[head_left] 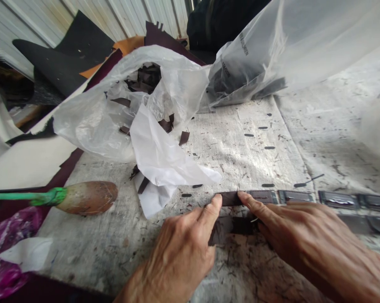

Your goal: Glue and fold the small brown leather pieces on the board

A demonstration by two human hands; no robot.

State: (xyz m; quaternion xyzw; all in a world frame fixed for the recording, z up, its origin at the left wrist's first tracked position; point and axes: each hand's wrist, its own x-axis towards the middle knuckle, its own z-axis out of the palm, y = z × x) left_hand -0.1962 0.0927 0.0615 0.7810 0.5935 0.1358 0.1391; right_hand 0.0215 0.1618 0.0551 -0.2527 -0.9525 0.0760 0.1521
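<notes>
A small dark brown leather-like piece (230,198) lies between my hands, in line with a row of dark rectangular pieces. My left hand (186,244) has a fingertip on the piece's left end, its other fingers curled under and mostly hidden. At the right end, the index fingertip of my right hand (300,235) presses down; its remaining fingers are bent and partly out of sight. Just right of the piece, the row continues with a dark rectangle with a shiny face (338,200). Below it runs a second dark strip (240,226), partly covered by my hands.
A clear plastic bag (92,122) spills brown scraps, beside crumpled white paper (161,155). Another plastic bag (291,46) stands at the back right. A brown bulb-shaped tool with a green handle (85,198) lies left. Dark bits litter the stained cloth (221,143). Purple plastic (19,227) lies lower left.
</notes>
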